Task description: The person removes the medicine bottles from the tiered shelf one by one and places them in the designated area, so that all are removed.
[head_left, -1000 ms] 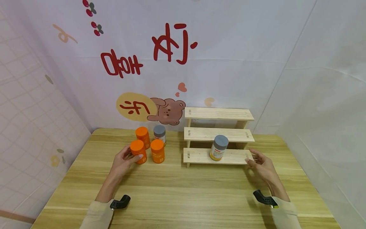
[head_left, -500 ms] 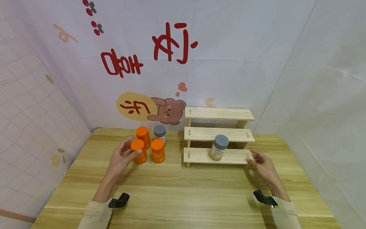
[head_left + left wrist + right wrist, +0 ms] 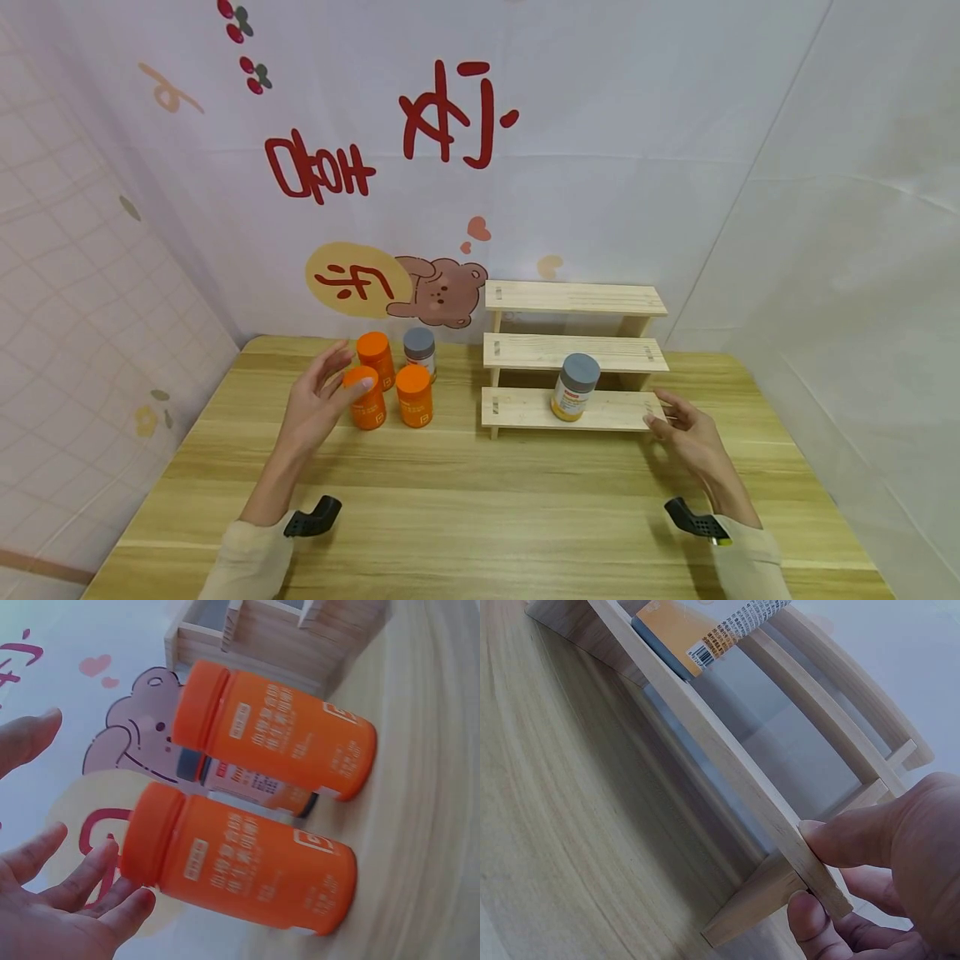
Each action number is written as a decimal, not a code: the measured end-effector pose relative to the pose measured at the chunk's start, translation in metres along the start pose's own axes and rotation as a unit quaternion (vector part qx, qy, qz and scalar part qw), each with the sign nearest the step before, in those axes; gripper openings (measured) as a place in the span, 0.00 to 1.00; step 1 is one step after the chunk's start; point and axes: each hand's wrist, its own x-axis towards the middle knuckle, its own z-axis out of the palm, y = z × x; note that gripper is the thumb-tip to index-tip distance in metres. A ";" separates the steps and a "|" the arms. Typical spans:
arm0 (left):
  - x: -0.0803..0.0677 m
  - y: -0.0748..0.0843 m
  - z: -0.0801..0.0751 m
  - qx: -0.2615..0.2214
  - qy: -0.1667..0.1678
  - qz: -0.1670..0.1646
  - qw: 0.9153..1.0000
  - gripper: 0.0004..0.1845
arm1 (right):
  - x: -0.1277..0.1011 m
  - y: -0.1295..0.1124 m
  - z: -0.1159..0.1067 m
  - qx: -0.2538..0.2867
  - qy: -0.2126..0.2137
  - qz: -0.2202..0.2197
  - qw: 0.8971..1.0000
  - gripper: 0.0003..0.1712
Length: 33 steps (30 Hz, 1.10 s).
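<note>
Against the lid of the nearest orange plastic bottle (image 3: 366,398), my left hand (image 3: 318,402) lies spread, thumb tip touching, fingers not yet closed around it; it stands on the wooden table (image 3: 465,508) beside two orange ones and a grey-capped one; my right hand (image 3: 688,437) pinches the end of the pale wooden stepped shelf's (image 3: 573,408) lowest board; I judge wrapping the body low, upright, keeps neighbours standing.
</note>
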 end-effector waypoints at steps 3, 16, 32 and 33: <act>0.001 0.005 0.001 -0.002 0.000 0.017 1.000 0.42 | 0.000 0.000 0.000 -0.003 0.001 0.000 1.000 0.44; 0.009 0.021 0.010 -0.013 -0.024 0.077 0.997 0.38 | 0.000 0.000 0.001 0.000 -0.001 0.003 1.000 0.44; 0.015 0.043 0.044 -0.055 -0.075 0.110 0.990 0.39 | 0.002 0.002 0.000 -0.006 0.006 -0.007 1.000 0.43; 0.015 0.044 0.047 -0.060 -0.079 0.112 0.989 0.39 | 0.002 0.002 0.000 -0.006 0.006 -0.007 1.000 0.43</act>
